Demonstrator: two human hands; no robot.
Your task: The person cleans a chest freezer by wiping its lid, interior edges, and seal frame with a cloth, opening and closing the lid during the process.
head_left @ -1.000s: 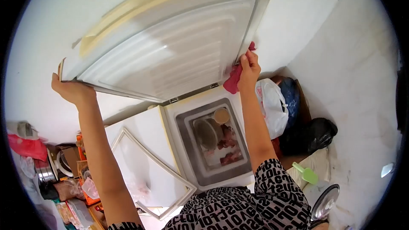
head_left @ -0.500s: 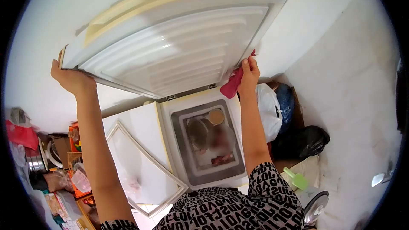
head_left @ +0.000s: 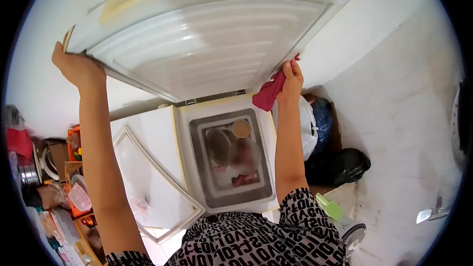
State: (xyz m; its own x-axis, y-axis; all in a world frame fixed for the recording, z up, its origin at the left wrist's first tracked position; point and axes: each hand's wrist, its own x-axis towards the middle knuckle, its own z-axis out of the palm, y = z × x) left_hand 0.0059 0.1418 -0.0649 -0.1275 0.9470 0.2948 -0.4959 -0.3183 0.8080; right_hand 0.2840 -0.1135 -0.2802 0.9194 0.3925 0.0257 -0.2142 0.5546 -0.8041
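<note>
A chest freezer's white lid (head_left: 197, 44) is raised, its ribbed underside facing me. My left hand (head_left: 81, 69) is closed around the lid's left edge; some of its fingers are hidden behind it. At the lid's right edge, my right hand (head_left: 291, 81) pinches a dark red cloth (head_left: 268, 93) against or beside the rim. Below, the freezer's grey-rimmed opening (head_left: 197, 167) shows a round tan-topped container (head_left: 241, 128), a dark rounded item (head_left: 218, 145), a blurred frosty reddish bundle (head_left: 245, 156) and a reddish packet (head_left: 245, 180).
A loose white gasket frame (head_left: 162, 175) leans over the freezer's left part (head_left: 148, 133). To the right are a white bag (head_left: 309, 128), a black bag (head_left: 342, 166), a green scoop (head_left: 331, 209) and a pot lid (head_left: 354, 239). Cluttered shelves (head_left: 74, 202) stand left.
The lid spreads wider across the view, and my hands on its edges are farther apart. My left hand sits higher. The freezer opening has shifted slightly left and up in view.
</note>
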